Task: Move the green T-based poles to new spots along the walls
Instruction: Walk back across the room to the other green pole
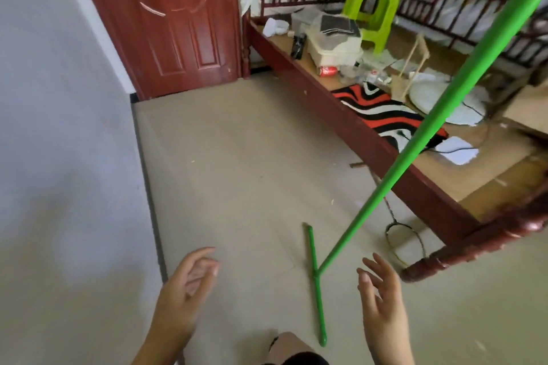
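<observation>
Pole [415,139] stands on floor [237,172], T-base [316,284] flat, shaft leaning toward bed [370,139]. Left hand [181,302], right hand [382,305] released, empty. Grasp shaft low, lift straight, carry to wall [59,157].

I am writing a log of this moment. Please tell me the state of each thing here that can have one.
Green pole: T-base on floor, shaft leaning, not held.
Left hand: open, empty.
Right hand: open, empty.
Door: closed.
Green stool: upright on the bed frame.
Red can: lying on its side.

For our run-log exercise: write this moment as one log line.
left hand: open, empty | right hand: open, empty | green T-based pole: unheld, base on floor, leaning toward bed frame
</observation>
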